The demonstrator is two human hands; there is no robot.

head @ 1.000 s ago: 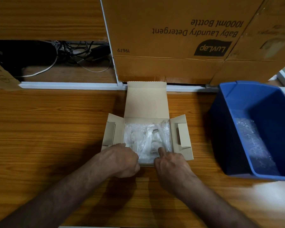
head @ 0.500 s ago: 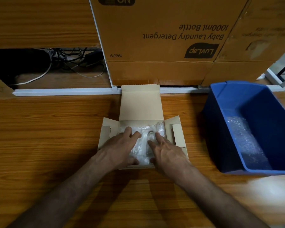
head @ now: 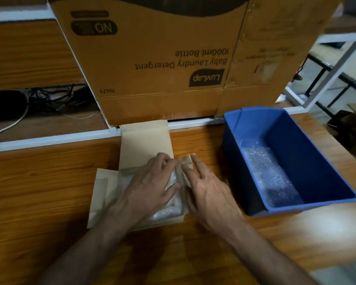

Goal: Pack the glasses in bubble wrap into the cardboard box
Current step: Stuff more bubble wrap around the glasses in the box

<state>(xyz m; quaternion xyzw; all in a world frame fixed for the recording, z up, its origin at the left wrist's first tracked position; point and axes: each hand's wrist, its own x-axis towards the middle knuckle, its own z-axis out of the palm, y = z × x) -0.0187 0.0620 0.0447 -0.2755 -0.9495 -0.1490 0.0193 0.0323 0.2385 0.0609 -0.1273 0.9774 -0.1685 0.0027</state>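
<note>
Two bare forearms — no sleeves; left hand (head: 150,183), right hand (head: 209,192) ungloved.

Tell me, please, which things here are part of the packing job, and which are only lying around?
Part of the job:
small box
wrapped glasses
left hand
right hand

Only lying around:
blue bin, with spare bubble wrap inside
big detergent carton
cables
</note>
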